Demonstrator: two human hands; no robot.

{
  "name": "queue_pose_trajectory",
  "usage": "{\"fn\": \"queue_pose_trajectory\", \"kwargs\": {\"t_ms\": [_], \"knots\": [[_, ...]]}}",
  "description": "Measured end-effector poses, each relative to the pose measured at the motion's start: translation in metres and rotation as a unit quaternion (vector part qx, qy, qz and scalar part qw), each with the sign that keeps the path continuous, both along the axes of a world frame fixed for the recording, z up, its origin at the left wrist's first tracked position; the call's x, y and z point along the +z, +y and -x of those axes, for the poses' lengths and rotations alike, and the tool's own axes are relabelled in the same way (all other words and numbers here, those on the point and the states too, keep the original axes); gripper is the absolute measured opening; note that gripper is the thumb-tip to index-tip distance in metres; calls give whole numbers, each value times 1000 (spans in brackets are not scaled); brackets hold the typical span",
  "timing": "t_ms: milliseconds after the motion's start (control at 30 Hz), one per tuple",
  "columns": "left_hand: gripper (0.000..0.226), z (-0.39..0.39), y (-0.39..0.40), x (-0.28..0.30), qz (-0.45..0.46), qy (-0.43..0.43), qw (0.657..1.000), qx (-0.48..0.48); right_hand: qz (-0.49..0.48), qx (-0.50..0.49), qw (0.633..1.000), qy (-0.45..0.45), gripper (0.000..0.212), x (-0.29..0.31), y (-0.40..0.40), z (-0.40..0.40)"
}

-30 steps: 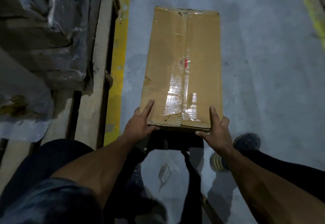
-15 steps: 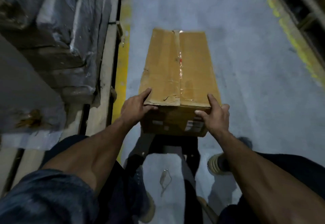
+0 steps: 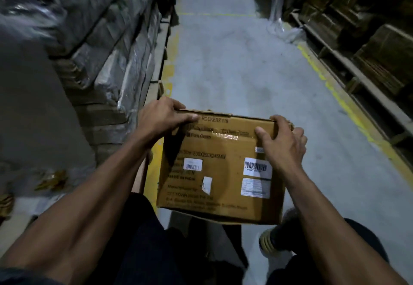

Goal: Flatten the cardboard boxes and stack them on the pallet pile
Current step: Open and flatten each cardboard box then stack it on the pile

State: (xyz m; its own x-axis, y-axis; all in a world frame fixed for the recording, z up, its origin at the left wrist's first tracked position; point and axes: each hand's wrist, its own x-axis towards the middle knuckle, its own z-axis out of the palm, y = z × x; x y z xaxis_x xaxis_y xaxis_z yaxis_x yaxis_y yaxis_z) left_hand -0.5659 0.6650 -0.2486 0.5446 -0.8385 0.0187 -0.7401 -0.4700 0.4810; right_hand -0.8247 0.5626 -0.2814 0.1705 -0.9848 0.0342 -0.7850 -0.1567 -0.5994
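Note:
A brown cardboard box [image 3: 221,173] stands up on end in front of me, its printed end face with barcode labels turned toward me. My left hand [image 3: 159,117] grips the box's top left corner, fingers curled over the upper edge. My right hand [image 3: 282,143] grips the top right corner, thumb on the near face and fingers wrapped round the side. The box's far length is hidden behind the end face.
Plastic-wrapped stacks of flattened cardboard [image 3: 107,56] sit on a wooden pallet [image 3: 156,76] along the left. Shelving with boxes [image 3: 368,45] lines the right. A grey concrete aisle [image 3: 241,67] with yellow floor lines runs ahead. My shoe [image 3: 271,241] is below the box.
The box lay flat along the floor before; both hands have tipped its near end up, so the end face now faces me. My view has risen toward the aisle.

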Motion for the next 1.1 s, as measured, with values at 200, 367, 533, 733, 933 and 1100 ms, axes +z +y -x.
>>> {"fn": "queue_pose_trajectory", "kwargs": {"t_ms": [200, 367, 533, 733, 933, 1100], "knots": [[54, -14, -16, 41, -37, -6, 999, 8, -14, 32, 999, 29, 51, 46, -25, -9], [59, -18, -25, 18, -64, 46, 997, -12, -64, 62, 993, 75, 60, 36, -47, -15], [57, -4, 2, -1, -5, 146, 983, -108, -123, 149, 980, 44, 59, 26, -47, 10], [117, -13, 49, -29, -74, 276, 938, -196, -267, 213, 933, -110, 80, 24, -11, 55], [152, -7, 56, -44, -86, 176, 961, -195, -307, 276, 906, -95, 122, 6, -3, 75], [134, 16, 59, -51, 10, 115, 985, -131, -119, 157, 971, -139, 96, -13, 18, 64]]}}
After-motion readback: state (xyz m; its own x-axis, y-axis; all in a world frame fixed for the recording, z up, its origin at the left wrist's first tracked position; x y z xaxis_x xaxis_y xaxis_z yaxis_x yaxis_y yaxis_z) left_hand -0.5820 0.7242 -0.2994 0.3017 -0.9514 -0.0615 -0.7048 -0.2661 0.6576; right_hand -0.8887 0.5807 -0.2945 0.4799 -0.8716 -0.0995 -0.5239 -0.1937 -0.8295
